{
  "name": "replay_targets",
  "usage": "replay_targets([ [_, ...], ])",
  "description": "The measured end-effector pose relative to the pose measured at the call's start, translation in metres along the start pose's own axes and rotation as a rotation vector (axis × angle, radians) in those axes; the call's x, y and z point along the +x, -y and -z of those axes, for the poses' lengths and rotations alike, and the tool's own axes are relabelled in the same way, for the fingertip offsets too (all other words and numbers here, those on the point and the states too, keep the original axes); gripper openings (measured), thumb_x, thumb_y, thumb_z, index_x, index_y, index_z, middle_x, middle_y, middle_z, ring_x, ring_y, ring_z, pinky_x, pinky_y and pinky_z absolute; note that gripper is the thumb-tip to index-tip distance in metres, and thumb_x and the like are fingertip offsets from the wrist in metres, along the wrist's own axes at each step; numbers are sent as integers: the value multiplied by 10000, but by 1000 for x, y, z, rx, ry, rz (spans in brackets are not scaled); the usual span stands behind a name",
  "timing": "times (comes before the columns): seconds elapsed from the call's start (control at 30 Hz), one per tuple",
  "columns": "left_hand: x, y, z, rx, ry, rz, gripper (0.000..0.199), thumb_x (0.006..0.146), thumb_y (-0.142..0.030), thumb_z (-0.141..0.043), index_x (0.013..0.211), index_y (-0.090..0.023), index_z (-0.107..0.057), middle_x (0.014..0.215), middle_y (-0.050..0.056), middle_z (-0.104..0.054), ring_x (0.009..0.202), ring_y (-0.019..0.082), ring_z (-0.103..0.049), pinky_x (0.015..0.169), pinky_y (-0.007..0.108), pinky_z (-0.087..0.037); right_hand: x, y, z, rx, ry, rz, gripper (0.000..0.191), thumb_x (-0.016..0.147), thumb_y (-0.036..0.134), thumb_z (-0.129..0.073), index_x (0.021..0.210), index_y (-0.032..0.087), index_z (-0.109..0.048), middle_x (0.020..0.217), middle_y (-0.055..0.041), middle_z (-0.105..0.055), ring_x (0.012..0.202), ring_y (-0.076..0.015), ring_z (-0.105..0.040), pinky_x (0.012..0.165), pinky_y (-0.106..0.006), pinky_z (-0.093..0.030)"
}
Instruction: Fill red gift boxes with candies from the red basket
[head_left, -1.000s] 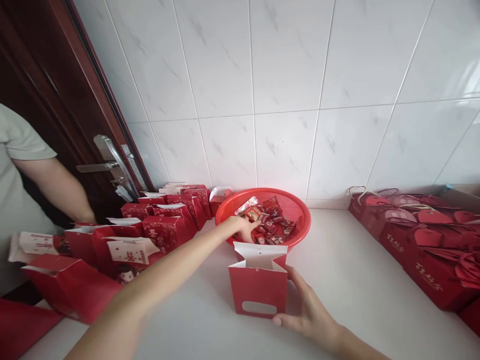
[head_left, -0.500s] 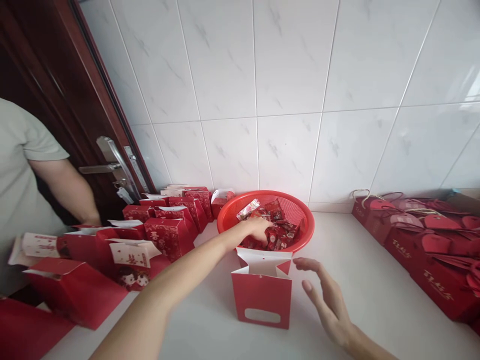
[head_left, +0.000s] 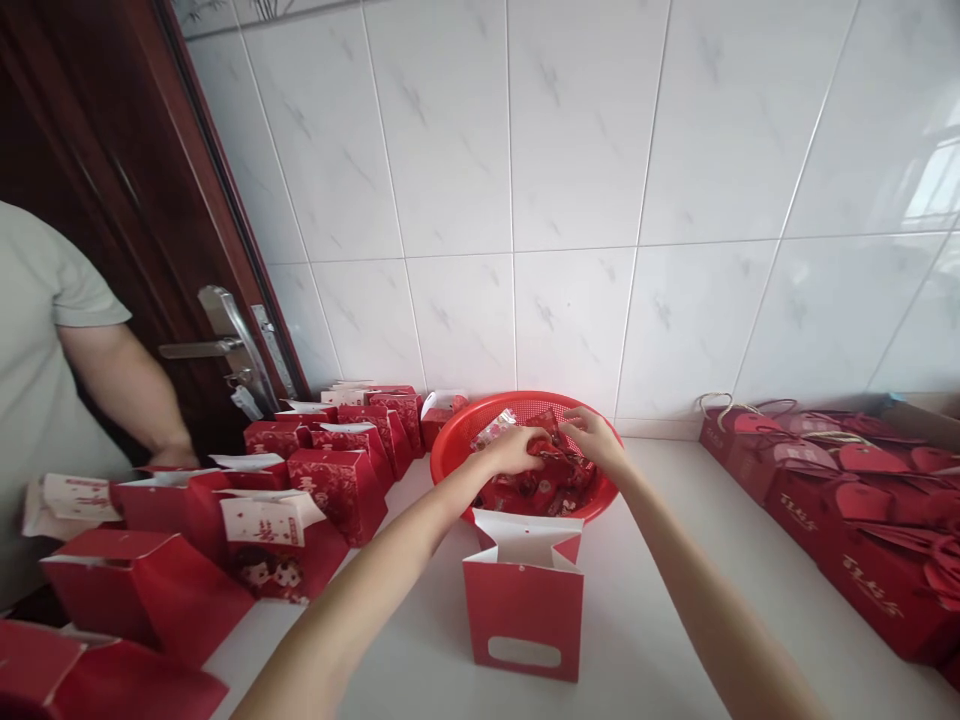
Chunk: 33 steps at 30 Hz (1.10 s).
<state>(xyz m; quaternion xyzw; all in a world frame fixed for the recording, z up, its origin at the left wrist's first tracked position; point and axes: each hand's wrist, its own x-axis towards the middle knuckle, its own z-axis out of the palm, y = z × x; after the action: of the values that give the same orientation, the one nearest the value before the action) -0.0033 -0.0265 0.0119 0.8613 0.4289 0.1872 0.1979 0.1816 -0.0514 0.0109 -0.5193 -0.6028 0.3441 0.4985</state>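
A red plastic mesh basket (head_left: pixel 450 450) holds several shiny red wrapped packets (head_left: pixel 525 495), probably sweets. Reaching in from the left, my left hand (head_left: pixel 517 450) has its fingers curled closed around a small red packet among the others. My right hand (head_left: pixel 596 437) is over the basket's right side, fingers bent and apart, fingertips at the packets and close to my left hand. In front of the basket an upright red paper gift box (head_left: pixel 523 615) has its white-lined top open, with an oval window low on its front.
Several red gift boxes (head_left: pixel 341 490) stand in rows on the left of the white tabletop (head_left: pixel 420 610). Red boxes with cord handles (head_left: pixel 810 500) line the right. A person in a light shirt (head_left: pixel 45 350) stands at left by a dark door (head_left: pixel 97 150). Behind is a tiled wall (head_left: pixel 570 150).
My right hand has moved from beside the open gift box up into the basket. My left hand stays in the basket, its fingers now more curled. The view has tilted slightly upward.
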Motion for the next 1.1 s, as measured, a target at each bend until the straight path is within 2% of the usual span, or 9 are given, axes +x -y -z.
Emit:
replay_targets([
  [0.07, 2, 0, 3, -58, -73, -24, 398, 699, -137, -692, 1091, -213, -698, 1077, 44, -743, 993, 247, -672, 864, 320, -518, 3, -2, -2, 54, 81, -39, 177, 786, 362, -683, 895, 223, -688, 878, -52, -735, 796, -210, -691, 692, -338, -564],
  [0.23, 11, 4, 4, -189, -196, -68, 348, 720, -155, -702, 1065, -190, -673, 1098, 34, -722, 1028, 222, -652, 923, 326, -506, -1, 0, 4, 209, 241, -105, 344, 871, 530, -620, 991, 223, -717, 1033, -90, -763, 840, -224, -745, 730, -366, -617],
  [0.3, 13, 7, 3, -228, -195, -79, 350, 698, -148, -725, 1042, -172, -669, 1079, 42, -720, 1005, 220, -657, 900, 319, -511, 0, -1, 5, 272, 284, -132, 360, 816, 509, -709, 1027, 218, -705, 1002, -87, -769, 787, -225, -752, 764, -392, -624],
  [0.37, 13, 8, 3, -260, -182, -86, 383, 667, -138, -755, 1039, -166, -670, 1088, 49, -718, 1015, 224, -660, 903, 317, -510, 2, -5, 5, 350, 308, -122, 393, 717, 419, -819, 1020, 197, -704, 935, -82, -775, 746, -226, -752, 799, -418, -626],
  [0.43, 12, 8, 4, -286, -169, -89, 438, 644, -138, -782, 1066, -171, -671, 1125, 53, -715, 1060, 232, -653, 935, 324, -504, 4, -11, 5, 405, 301, -82, 402, 635, 329, -871, 969, 173, -713, 866, -78, -773, 737, -226, -746, 829, -435, -623],
  [0.53, 8, 4, 6, -316, -169, -79, 495, 659, -200, -807, 1133, -183, -666, 1204, 65, -695, 1127, 244, -632, 993, 348, -487, 7, -17, 5, 424, 253, -48, 367, 595, 267, -867, 916, 168, -719, 807, -57, -761, 735, -219, -735, 838, -442, -620],
  [0.73, 4, -2, 9, -408, -156, -117, 317, 796, -337, -707, 1075, -188, -695, 1137, 62, -715, 1075, 233, -649, 946, 343, -504, 8, -19, 7, 404, 160, -11, 304, 579, 204, -790, 877, 185, -732, 834, -27, -747, 742, -185, -696, 809, -390, -597],
  [0.93, 4, 0, 9, -336, -155, -48, 268, 700, -273, -781, 945, -184, -718, 1062, 56, -722, 1008, 226, -659, 930, 341, -504, 9, -19, 7, 402, 71, 19, 263, 578, 201, -708, 840, 190, -717, 820, -12, -719, 741, -172, -652, 779, -365, -565],
  [1.1, 4, 3, 7, -331, -139, -23, 280, 681, -329, -800, 899, -191, -691, 984, 28, -723, 935, 206, -660, 869, 326, -519, 6, -15, 7, 389, 69, 31, 260, 568, 193, -714, 828, 182, -720, 812, -11, -715, 722, -172, -637, 784, -369, -547],
])
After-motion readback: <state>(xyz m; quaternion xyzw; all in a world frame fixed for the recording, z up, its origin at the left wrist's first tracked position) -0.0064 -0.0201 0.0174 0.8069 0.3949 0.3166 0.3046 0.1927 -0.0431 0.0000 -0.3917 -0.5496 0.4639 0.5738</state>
